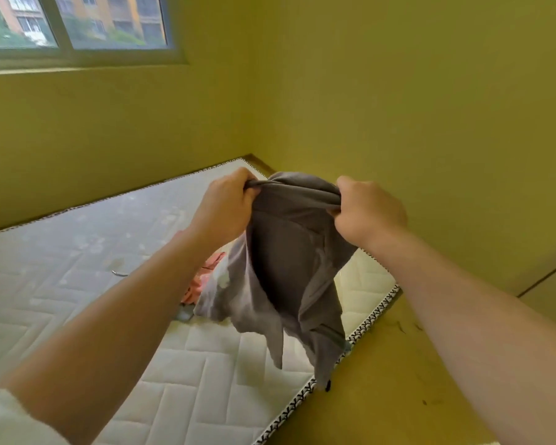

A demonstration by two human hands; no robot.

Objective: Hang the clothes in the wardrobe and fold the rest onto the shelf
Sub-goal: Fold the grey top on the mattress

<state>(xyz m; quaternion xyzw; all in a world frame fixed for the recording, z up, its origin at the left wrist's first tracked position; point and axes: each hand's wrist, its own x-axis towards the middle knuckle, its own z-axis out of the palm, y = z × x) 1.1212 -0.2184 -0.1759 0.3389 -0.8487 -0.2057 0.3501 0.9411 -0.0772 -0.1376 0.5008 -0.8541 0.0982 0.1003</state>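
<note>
A grey garment (289,268) hangs in the air above the bare white quilted mattress (87,277). My left hand (225,203) grips its bunched top edge on the left, and my right hand (366,210) grips the same edge on the right. The cloth droops down in loose folds between and below both hands. Behind it a pink garment (195,284) lies crumpled on the mattress, mostly hidden by the grey cloth. No wardrobe or shelf is in view.
The mattress fills the room's corner against yellow walls (398,107). A window (77,24) sits at the upper left. A small metal hook-like item (119,273) lies on the mattress. Yellow floor (398,380) runs along the mattress's right edge.
</note>
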